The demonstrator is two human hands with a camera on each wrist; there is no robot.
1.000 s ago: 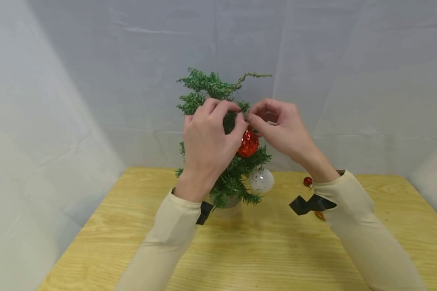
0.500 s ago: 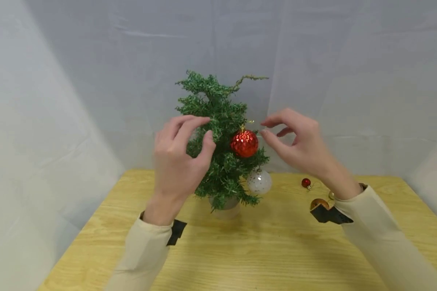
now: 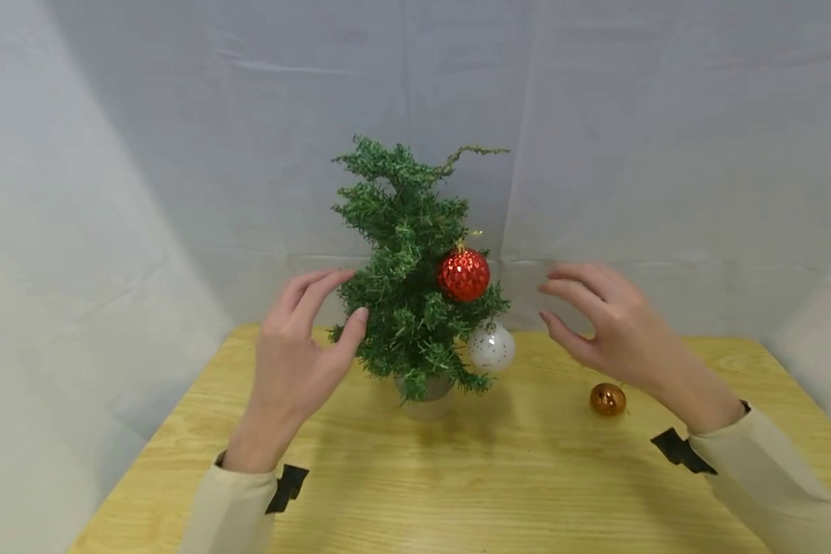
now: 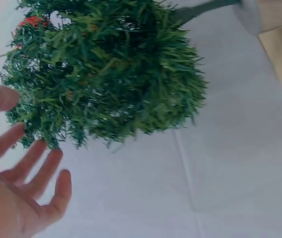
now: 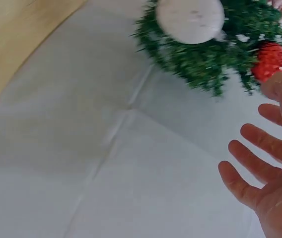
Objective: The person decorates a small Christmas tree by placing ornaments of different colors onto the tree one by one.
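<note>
Fingers of left hand point(image 3: 301, 360) and right hand point(image 3: 616, 329) loosely curved, thumbs apart from fingertips. Red faceted bauble point(image 3: 464, 274) hangs on miniature Christmas tree point(image 3: 402, 254) between them, nearer the right fingertips. Left fingertips beside foliage; contact unclear. White speckled bauble point(image 3: 492, 348) hangs lower.

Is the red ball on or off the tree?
On: the red ball hangs against the tree's branches; the left hand and right hand hold nothing.

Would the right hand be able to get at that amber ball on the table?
Probably yes: the right hand holds nothing, and in the head view nothing appears to stand between it and the amber ball on the table.
</note>
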